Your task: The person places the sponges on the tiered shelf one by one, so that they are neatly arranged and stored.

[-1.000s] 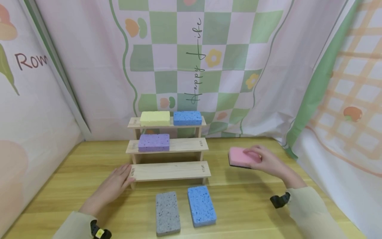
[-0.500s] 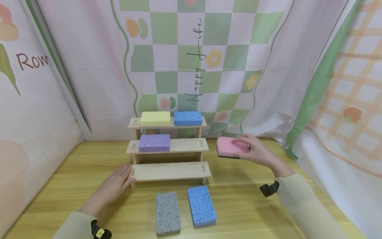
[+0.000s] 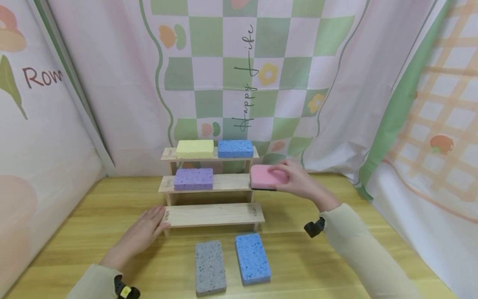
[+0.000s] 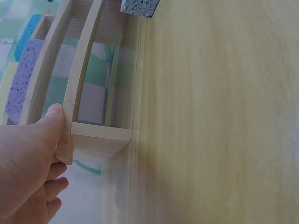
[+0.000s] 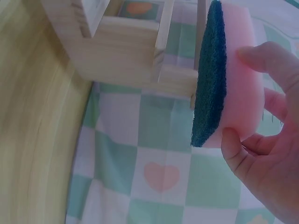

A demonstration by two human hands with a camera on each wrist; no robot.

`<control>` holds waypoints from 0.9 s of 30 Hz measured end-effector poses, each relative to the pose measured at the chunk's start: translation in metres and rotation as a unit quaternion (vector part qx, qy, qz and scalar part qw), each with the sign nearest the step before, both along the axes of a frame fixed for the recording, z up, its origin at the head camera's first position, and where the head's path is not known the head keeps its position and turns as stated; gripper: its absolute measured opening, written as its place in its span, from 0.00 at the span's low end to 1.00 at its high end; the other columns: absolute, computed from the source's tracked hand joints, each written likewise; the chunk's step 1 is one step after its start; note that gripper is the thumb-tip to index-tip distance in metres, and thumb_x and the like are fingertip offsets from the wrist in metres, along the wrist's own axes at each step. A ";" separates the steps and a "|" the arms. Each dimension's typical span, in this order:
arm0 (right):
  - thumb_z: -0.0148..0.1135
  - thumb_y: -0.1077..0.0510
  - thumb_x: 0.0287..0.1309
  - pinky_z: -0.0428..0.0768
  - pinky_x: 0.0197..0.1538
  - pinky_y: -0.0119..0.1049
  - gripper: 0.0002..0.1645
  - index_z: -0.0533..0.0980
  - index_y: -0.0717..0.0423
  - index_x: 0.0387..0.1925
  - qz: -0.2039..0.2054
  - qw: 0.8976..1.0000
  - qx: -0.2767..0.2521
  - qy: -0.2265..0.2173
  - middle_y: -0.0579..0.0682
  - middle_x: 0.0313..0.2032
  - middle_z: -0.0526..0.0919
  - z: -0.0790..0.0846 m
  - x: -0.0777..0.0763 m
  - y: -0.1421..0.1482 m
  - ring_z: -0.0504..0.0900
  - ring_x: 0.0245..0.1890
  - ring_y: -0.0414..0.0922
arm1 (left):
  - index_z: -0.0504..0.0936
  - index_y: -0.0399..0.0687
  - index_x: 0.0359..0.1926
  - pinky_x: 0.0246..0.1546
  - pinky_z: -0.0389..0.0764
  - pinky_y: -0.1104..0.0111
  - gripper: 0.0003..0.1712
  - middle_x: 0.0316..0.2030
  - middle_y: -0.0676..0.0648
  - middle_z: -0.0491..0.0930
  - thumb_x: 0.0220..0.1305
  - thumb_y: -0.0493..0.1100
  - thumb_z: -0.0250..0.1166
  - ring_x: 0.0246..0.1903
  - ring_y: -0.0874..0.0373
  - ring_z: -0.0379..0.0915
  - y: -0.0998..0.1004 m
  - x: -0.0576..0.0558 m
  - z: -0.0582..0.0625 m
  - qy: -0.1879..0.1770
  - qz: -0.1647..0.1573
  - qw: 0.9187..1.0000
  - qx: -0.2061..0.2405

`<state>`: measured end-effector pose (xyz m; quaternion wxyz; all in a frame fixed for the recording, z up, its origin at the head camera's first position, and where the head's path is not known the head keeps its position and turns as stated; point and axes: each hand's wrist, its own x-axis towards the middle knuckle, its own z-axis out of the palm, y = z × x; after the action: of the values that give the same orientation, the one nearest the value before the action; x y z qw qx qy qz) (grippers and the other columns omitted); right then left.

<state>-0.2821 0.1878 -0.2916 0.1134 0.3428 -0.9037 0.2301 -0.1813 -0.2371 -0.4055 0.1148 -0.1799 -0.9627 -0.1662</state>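
My right hand (image 3: 300, 182) pinches a pink sponge (image 3: 261, 176) between thumb and fingers, at the right end of the middle tier of a three-step wooden shelf (image 3: 214, 214). The sponge's dark blue-green scouring pad (image 5: 210, 79) faces down toward the board. My left hand (image 3: 143, 230) holds the left end of the lowest tier, thumb at the front edge and fingers at the far side. A purple sponge (image 3: 193, 178) lies on the middle tier's left. On the top tier are a yellow sponge (image 3: 195, 148) and a blue sponge (image 3: 235, 148).
On the wooden table (image 3: 306, 265) in front of the shelf lie a grey sponge (image 3: 210, 268) and a second blue sponge (image 3: 252, 258), side by side. A checkered curtain (image 3: 239, 74) hangs close behind the shelf, and printed cloth walls flank both sides.
My right hand has carried the pink sponge leftward and slightly up, from right of the shelf to the middle tier's right end. My left hand has stayed on the shelf.
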 end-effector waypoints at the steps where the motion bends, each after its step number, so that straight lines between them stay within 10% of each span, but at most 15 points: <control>1: 0.69 0.58 0.47 0.70 0.45 0.50 0.25 0.77 0.58 0.50 0.000 1.000 0.003 0.000 0.59 0.47 0.72 0.000 -0.001 -0.003 0.69 0.46 0.54 | 0.63 0.23 0.60 0.61 0.53 0.45 0.33 0.61 0.28 0.59 0.69 0.50 0.52 0.60 0.34 0.54 0.000 0.000 0.000 0.001 0.000 1.000 0.001; 27: 0.68 0.56 0.49 0.66 0.56 0.56 0.25 0.76 0.53 0.52 0.002 0.998 0.007 -0.064 0.61 0.57 0.67 -0.010 -0.021 -0.071 0.64 0.57 0.56 | 0.62 0.23 0.60 0.61 0.53 0.46 0.32 0.61 0.28 0.58 0.68 0.48 0.53 0.61 0.34 0.53 0.001 0.000 -0.001 0.000 0.003 1.000 -0.001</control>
<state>-0.3030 0.1173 -0.3018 0.0521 0.3300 -0.9100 0.2456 -0.1818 -0.2364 -0.4062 0.1150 -0.1774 -0.9634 -0.1647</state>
